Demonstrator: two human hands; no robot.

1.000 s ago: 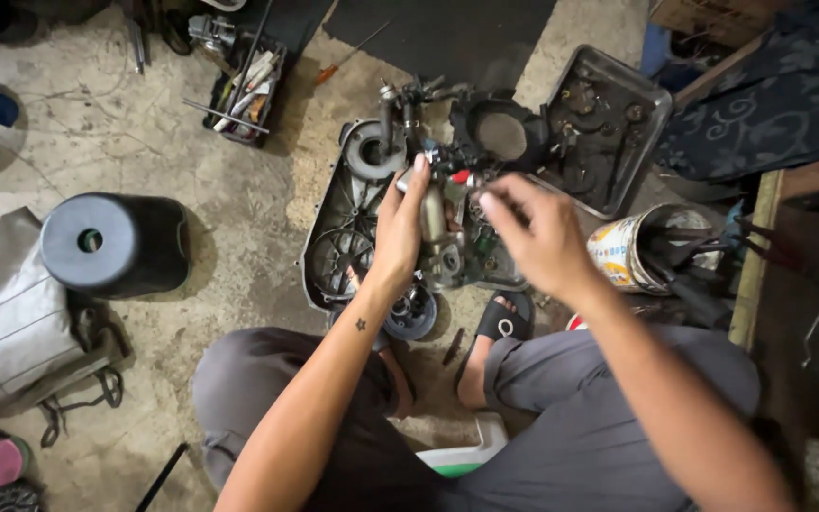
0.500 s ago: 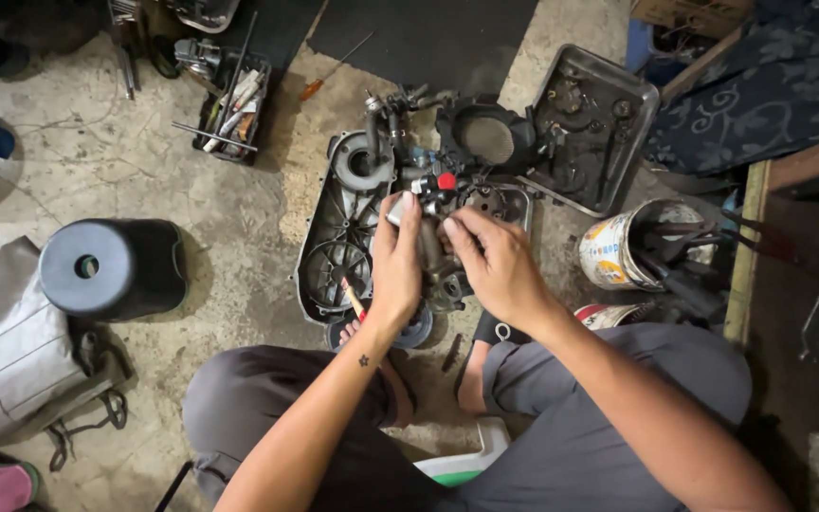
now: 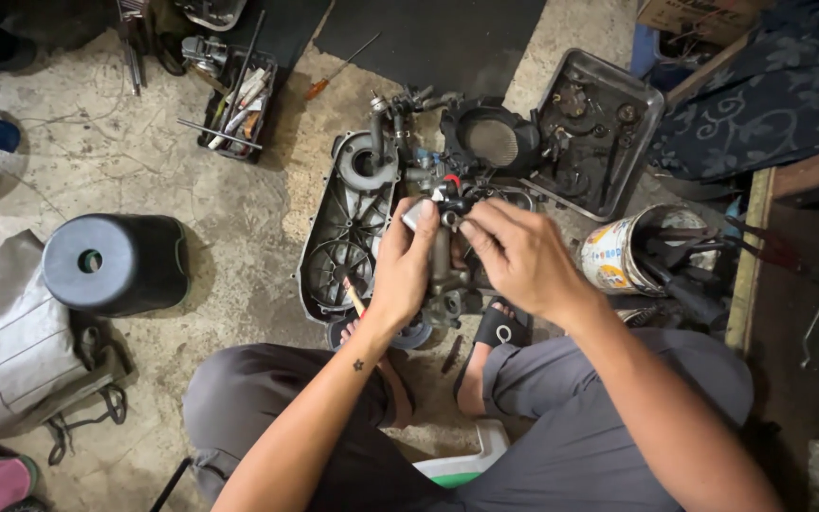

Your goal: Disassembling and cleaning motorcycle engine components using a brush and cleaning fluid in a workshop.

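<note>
Carburettor (image 3: 443, 270), held above the engine crankcase cover (image 3: 343, 237) on the concrete floor (image 3: 144, 180). Left hand (image 3: 405, 265) wraps its body, steadying it; right hand (image 3: 518, 251) pinches a small fitting at its top between fingertips. Metal parts tray (image 3: 594, 133) and tin of tools (image 3: 618, 251) lie within reach.
</note>
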